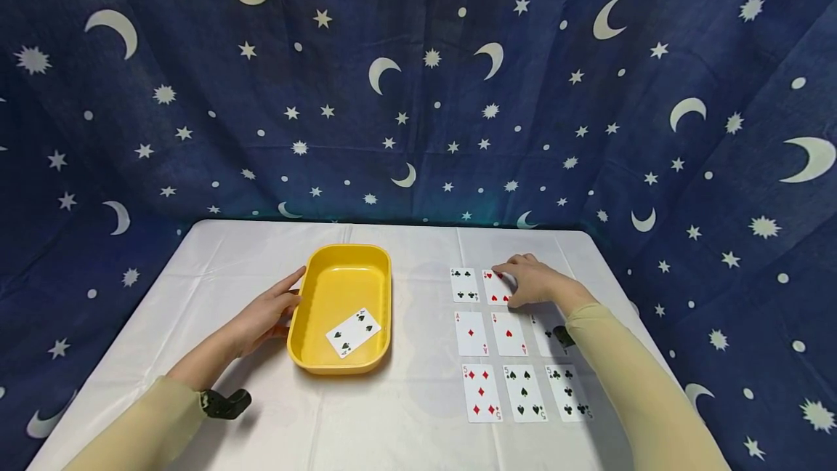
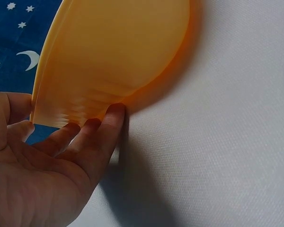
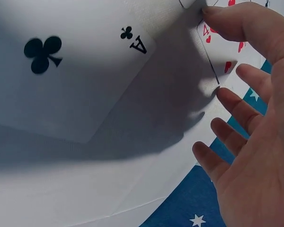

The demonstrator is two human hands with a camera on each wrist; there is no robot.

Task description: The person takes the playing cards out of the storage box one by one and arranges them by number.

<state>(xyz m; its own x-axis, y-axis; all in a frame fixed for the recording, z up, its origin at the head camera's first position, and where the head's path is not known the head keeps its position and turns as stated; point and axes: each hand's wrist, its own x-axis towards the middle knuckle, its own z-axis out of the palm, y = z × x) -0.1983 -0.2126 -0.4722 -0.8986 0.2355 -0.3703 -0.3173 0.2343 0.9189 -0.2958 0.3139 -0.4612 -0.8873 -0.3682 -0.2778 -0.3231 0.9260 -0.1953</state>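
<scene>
A four of hearts card [image 1: 495,292] lies in the back row, right of a four of clubs [image 1: 465,286]. My right hand [image 1: 538,283] holds this card between thumb and fingertips, seemingly by its edges; the other fingers spread apart in the right wrist view. To the left stands a yellow tray [image 1: 346,259] with a spade card [image 1: 353,332] lying face up inside. My left hand [image 1: 264,317] touches the tray's outer left side with extended fingers, its thumb near the rim. The left wrist view shows these fingertips against the tray wall [image 2: 128,52].
Below lie an ace of diamonds [image 1: 471,333], an ace of hearts [image 1: 509,333] and an ace of clubs [image 3: 42,54], partly under my right wrist. The front row has fives of diamonds [image 1: 482,393], spades [image 1: 524,393] and clubs [image 1: 567,392]. Starry cloth [image 1: 418,129] hangs behind the white table.
</scene>
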